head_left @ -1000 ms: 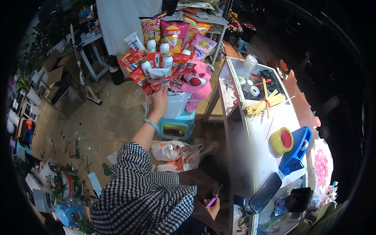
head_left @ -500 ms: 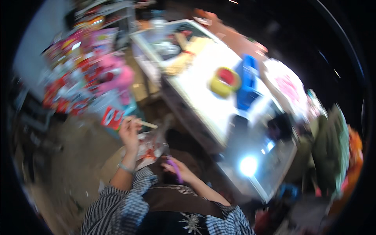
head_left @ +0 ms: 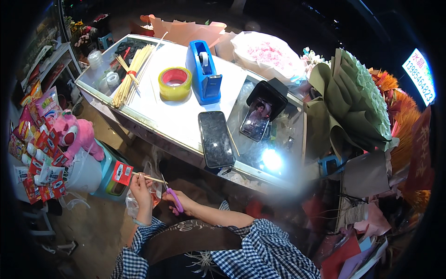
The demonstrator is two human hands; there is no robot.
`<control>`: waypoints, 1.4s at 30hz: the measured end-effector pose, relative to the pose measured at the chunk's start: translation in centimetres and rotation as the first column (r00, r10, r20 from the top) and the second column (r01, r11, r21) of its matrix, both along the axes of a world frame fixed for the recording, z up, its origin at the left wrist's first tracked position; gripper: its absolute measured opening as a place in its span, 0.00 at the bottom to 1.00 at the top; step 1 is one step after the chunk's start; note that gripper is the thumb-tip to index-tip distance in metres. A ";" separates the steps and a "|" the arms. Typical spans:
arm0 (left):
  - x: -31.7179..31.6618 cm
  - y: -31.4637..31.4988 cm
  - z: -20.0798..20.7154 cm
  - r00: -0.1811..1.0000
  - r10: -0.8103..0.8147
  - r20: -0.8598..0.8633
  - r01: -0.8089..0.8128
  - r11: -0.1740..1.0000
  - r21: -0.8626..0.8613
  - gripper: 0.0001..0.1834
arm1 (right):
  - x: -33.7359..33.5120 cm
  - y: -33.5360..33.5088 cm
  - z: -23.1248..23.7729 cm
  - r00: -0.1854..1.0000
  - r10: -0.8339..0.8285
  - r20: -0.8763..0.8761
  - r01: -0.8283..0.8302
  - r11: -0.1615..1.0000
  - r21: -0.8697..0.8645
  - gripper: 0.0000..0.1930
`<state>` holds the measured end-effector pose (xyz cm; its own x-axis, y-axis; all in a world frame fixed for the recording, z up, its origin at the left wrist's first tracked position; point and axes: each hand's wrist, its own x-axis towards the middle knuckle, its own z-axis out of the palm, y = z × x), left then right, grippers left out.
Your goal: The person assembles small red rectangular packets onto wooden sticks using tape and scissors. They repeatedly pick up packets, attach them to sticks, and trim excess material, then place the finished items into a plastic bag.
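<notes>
My left hand (head_left: 142,191) is closed around a thin wooden stick (head_left: 153,178), with a small red snack packet (head_left: 122,173) at the stick's left end. In my right hand (head_left: 185,202) is a pair of scissors (head_left: 175,200) with purple handles. Their blades point up and meet or nearly meet the stick's right end; whether they touch it I cannot tell. Behind my hands hangs a clear plastic bag (head_left: 151,169), partly hidden.
A white-topped glass table (head_left: 144,104) ahead bears tied sticks (head_left: 132,76), yellow tape (head_left: 175,83), a blue tape dispenser (head_left: 203,74) and a phone (head_left: 216,139). Left stands a snack bouquet (head_left: 42,153) with a pink plush toy (head_left: 76,135). Wrapped flowers (head_left: 344,102) crowd the right.
My view has turned and steadied from a blur. The scissors have risen from below the stick to its right end. My left hand still holds the stick with the red packet.
</notes>
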<state>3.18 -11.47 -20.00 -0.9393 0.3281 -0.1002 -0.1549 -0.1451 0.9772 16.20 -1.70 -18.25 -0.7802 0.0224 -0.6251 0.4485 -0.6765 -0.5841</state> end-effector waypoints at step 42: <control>1.6 -0.8 -2.2 0.911 -0.188 0.366 0.191 0.981 0.027 0.09 | 1.3 1.8 -2.3 0.980 -0.067 -0.189 0.140 0.903 0.405 0.23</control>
